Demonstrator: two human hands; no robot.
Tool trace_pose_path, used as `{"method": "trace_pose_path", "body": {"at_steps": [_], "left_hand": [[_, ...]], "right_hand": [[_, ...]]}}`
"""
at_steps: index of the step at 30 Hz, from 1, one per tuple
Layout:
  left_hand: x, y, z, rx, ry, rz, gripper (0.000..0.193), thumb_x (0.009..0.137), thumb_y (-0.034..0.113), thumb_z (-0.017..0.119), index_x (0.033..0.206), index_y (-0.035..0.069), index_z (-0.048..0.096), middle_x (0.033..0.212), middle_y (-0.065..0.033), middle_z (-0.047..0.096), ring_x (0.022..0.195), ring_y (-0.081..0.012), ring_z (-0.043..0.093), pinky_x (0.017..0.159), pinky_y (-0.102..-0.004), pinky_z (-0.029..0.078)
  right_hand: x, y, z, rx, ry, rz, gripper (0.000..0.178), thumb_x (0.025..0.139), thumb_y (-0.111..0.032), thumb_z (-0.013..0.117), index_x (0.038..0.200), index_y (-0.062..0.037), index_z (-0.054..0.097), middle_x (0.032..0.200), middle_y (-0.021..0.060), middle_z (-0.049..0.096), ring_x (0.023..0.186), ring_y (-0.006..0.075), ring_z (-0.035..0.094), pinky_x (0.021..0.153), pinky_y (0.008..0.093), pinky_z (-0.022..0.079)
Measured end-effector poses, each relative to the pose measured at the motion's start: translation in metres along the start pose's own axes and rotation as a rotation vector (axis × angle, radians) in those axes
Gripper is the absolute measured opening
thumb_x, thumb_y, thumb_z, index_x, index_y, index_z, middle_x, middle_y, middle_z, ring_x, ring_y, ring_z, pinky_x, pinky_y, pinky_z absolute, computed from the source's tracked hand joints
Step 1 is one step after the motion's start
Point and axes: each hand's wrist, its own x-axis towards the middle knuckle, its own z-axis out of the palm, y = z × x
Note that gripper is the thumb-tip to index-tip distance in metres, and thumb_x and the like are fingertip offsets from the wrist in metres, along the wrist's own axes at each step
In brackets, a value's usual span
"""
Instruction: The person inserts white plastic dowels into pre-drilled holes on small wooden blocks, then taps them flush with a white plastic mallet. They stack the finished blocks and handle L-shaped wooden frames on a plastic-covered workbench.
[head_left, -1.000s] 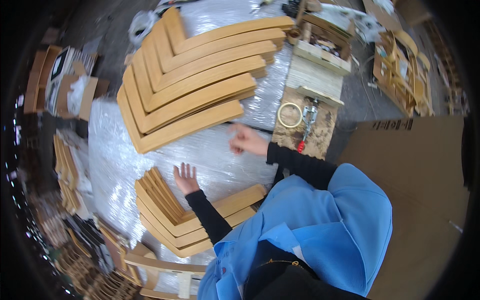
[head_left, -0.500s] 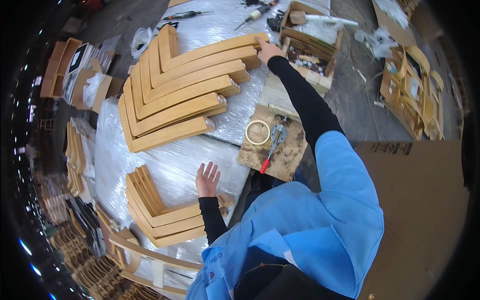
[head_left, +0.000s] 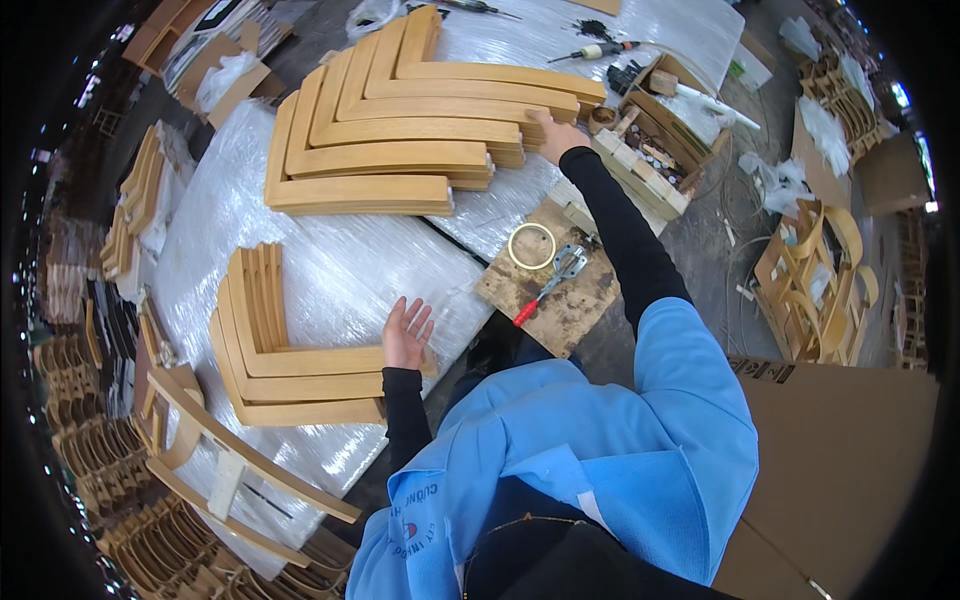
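Observation:
My right hand [head_left: 557, 136] reaches over the far stack of L-shaped wooden frame pieces [head_left: 400, 131], an index finger stretched out and touching the piece ends. Its other fingers are partly hidden, and it grips nothing that I can see. My left hand [head_left: 406, 335] is open, palm up with fingers spread, beside the right end of the near stack of L-shaped wooden pieces [head_left: 315, 388]. Both stacks lie on a table wrapped in clear plastic film [head_left: 190, 290]. Their pieces nest one inside another in several rows.
Right of the stacks, a worn board [head_left: 566, 316] carries a red-handled toggle clamp [head_left: 540, 295] and a tape roll [head_left: 531, 246]. A wooden box of small parts [head_left: 690, 150] stands beyond, near a power screwdriver [head_left: 600, 50]. A curved wooden frame [head_left: 250, 460] is at lower left; a large cardboard sheet [head_left: 840, 450] at right.
My right hand has moved from the farthest piece's end to the ends of nearer pieces. My left hand stays open by the near stack. The whole view has shifted and turned.

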Motion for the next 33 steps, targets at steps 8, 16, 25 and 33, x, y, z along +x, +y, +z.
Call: {"method": "trace_pose_path", "body": {"at_steps": [8, 16, 25, 33], "left_hand": [[-0.035, 0.012, -0.061, -0.193, -0.179, 0.169, 0.058, 0.098, 0.036, 0.059, 0.147, 0.011, 0.039, 0.139, -0.0122, 0.050, 0.116, -0.0219, 0.056, 0.080, -0.0272, 0.051], [-0.064, 0.042, -0.147, -0.246, 0.135, 0.323, 0.052, 0.099, 0.034, 0.058, 0.144, 0.010, 0.045, 0.129, -0.0077, 0.059, 0.104, -0.0171, 0.062, 0.073, -0.0229, 0.051], [-0.048, 0.027, -0.180, -0.325, 0.224, 0.295, 0.045, 0.101, 0.032, 0.055, 0.141, 0.013, 0.049, 0.123, -0.0056, 0.063, 0.102, -0.0155, 0.063, 0.079, -0.0255, 0.053], [-0.050, 0.029, -0.183, -0.348, 0.113, 0.316, 0.046, 0.101, 0.033, 0.055, 0.142, 0.013, 0.048, 0.121, -0.0059, 0.064, 0.101, -0.0158, 0.063, 0.081, -0.0275, 0.054]], "right_hand": [[-0.014, -0.074, -0.024, -0.056, -0.022, -0.081, 0.084, 0.087, -0.017, 0.056, 0.154, -0.0464, 0.016, 0.096, 0.0234, 0.071, 0.087, 0.0375, 0.072, 0.078, 0.0479, 0.057], [-0.006, -0.108, -0.032, -0.056, -0.402, -0.045, 0.090, 0.082, -0.014, 0.059, 0.156, -0.0385, 0.015, 0.113, 0.0290, 0.066, 0.100, 0.0395, 0.069, 0.086, 0.0475, 0.054], [-0.036, -0.134, 0.009, -0.099, -0.407, -0.258, 0.105, 0.075, -0.002, 0.063, 0.157, -0.0371, 0.007, 0.102, 0.0272, 0.069, 0.092, 0.0378, 0.070, 0.077, 0.0471, 0.055], [-0.045, -0.143, 0.010, -0.077, -0.416, -0.224, 0.098, 0.082, -0.003, 0.056, 0.157, -0.0368, 0.004, 0.097, 0.0274, 0.068, 0.088, 0.0386, 0.070, 0.075, 0.0479, 0.053]]}}
